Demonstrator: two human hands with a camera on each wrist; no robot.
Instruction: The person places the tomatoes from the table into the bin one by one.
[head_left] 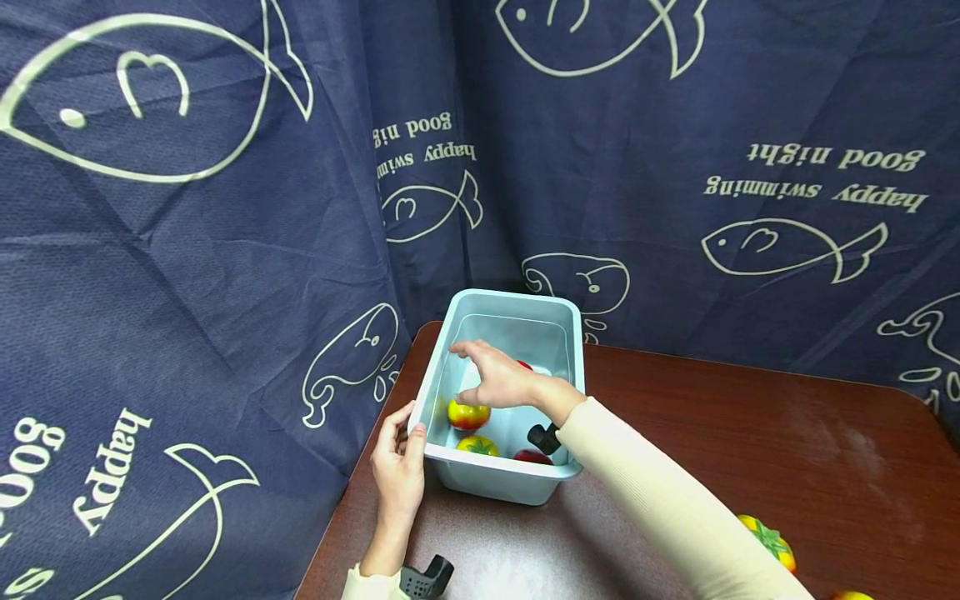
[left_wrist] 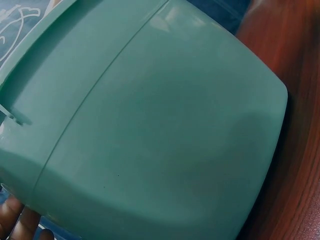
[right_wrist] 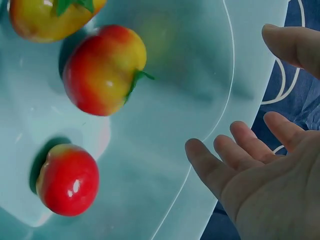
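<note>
My left hand (head_left: 400, 462) grips the near-left rim of a light blue plastic bin (head_left: 502, 463), thumb on top. In the left wrist view the bin's outer wall (left_wrist: 150, 125) fills the picture, and a few fingertips (left_wrist: 25, 222) show at the lower left. My right hand (head_left: 497, 379) hovers over the bin, fingers spread and holding nothing. Inside lie red-and-yellow tomato-like fruits (head_left: 467, 417), some with green leafy tops. The right wrist view shows one such fruit (right_wrist: 105, 70) and a redder round one (right_wrist: 70, 182), both apart from the hand. A dark red fruit (head_left: 532, 456) is partly hidden by the near rim.
The bin stands on a dark reddish-brown table (head_left: 712, 433). More yellow-red fruit (head_left: 768, 542) with a green top lies at the near right, partly behind the right sleeve. A blue fish-print curtain (head_left: 600, 167) hangs behind and to the left.
</note>
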